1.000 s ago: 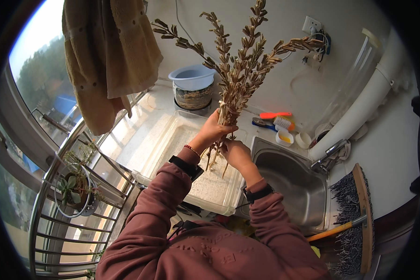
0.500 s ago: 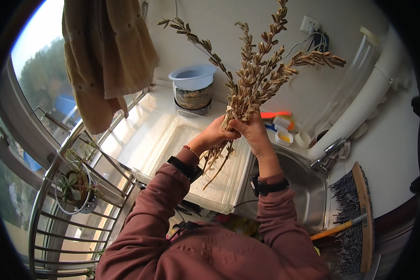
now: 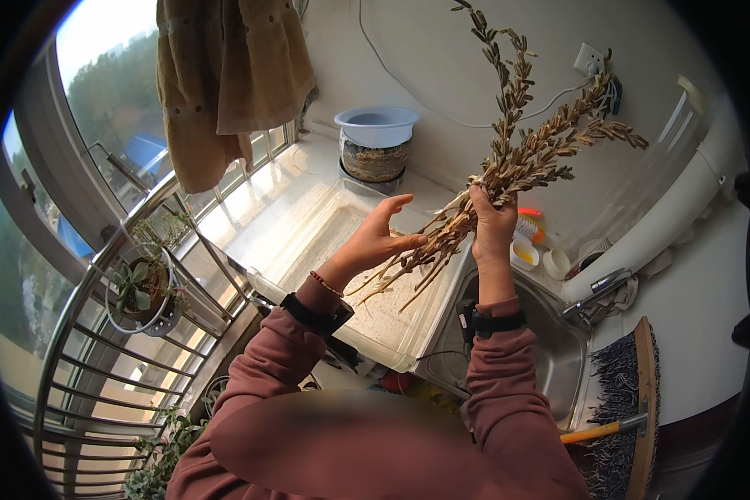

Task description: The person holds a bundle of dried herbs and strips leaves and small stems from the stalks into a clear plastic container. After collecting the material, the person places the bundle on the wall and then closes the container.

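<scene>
My right hand (image 3: 494, 232) is wrapped round a bundle of dried sesame stalks (image 3: 527, 160), just below their brown pods. The pod ends spread up and to the right, before the wall, while the thin bare stems point down to the left. Beside those stems is my left hand (image 3: 365, 248), its thumb and fingers apart. Its fingertips are close to the stems; whether they touch is hard to tell. Under both hands a large clear plastic bin lid or tray (image 3: 396, 343) lies on the counter.
A pale blue basin (image 3: 377, 119) rests on a round pot at the back. To the right are a steel sink (image 3: 550, 367), a faucet (image 3: 600, 292), a white pipe (image 3: 667, 208) and a mop-like brush (image 3: 621, 408). Brown cloth (image 3: 225, 75) hangs by the window railing (image 3: 58, 350).
My left hand has let go of the bundle and opened. In my right hand the bundle has tilted, its stems swinging left and its pod ends right. The view has shifted slightly.
</scene>
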`<action>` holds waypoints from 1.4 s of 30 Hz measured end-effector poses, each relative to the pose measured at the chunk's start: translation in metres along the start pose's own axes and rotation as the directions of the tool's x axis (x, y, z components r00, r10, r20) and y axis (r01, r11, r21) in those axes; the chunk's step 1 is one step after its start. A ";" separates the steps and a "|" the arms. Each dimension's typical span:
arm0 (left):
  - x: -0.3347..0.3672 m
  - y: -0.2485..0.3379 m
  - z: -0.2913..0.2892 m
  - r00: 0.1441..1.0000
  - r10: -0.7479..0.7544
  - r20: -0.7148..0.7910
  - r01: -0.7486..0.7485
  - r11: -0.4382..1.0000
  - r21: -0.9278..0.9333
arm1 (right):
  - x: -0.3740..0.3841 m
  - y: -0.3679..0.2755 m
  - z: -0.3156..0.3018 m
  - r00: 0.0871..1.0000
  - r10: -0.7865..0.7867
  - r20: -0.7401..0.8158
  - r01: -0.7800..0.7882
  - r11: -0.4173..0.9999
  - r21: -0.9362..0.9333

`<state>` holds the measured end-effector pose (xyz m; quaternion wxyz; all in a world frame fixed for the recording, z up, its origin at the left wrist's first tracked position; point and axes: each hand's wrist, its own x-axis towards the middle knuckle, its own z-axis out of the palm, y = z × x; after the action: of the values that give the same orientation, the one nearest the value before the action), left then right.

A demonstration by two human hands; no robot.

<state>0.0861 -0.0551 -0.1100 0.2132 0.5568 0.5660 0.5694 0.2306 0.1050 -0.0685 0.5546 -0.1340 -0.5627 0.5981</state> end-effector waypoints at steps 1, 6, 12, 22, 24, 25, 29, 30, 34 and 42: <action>-0.009 0.006 0.000 0.994 0.091 -0.064 -0.084 0.991 0.099 | -0.002 -0.002 -0.002 0.998 -0.062 0.003 0.061 0.997 0.037; -0.062 0.045 -0.006 0.916 0.229 -0.329 -0.161 0.962 0.222 | -0.016 -0.042 -0.015 0.953 -0.303 0.013 0.302 0.947 -0.110; -0.126 0.080 -0.016 0.896 0.186 -0.403 -0.205 0.979 -0.003 | -0.038 -0.118 -0.027 0.922 -0.373 -0.103 0.377 0.926 0.026; -0.295 0.098 -0.117 0.836 0.262 -0.482 -0.257 0.963 0.078 | -0.221 -0.125 0.071 0.854 -0.480 -0.200 0.433 0.870 -0.238; -0.329 0.094 -0.134 0.809 0.086 -0.581 -0.226 0.959 -0.173 | -0.266 -0.113 0.105 0.923 -0.383 -0.037 0.376 0.918 -0.129; -0.347 0.092 -0.143 0.797 0.066 -0.600 -0.222 0.957 -0.189 | -0.285 -0.106 0.124 0.943 -0.331 -0.026 0.323 0.933 -0.159; -0.410 0.083 -0.170 0.745 -0.031 -0.667 -0.141 0.969 -0.203 | -0.336 -0.096 0.186 0.933 -0.226 0.281 0.305 0.911 -0.278; -0.423 0.083 -0.174 0.739 -0.052 -0.671 -0.134 0.966 -0.223 | -0.342 -0.098 0.200 0.915 -0.197 0.351 0.303 0.912 -0.278; -0.475 0.082 -0.194 0.699 -0.138 -0.702 -0.054 0.968 -0.245 | -0.325 -0.121 0.256 0.687 -0.052 0.725 0.425 0.838 -0.343; -0.545 0.069 -0.219 0.520 -0.264 -0.812 0.088 0.962 -0.257 | -0.211 -0.091 0.397 0.734 -0.068 0.675 0.383 0.863 -0.329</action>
<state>0.0788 -0.6382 -0.2065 0.0226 0.1325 0.5969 0.7910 0.0394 -0.2979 0.0402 0.3518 0.0269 -0.8518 0.3873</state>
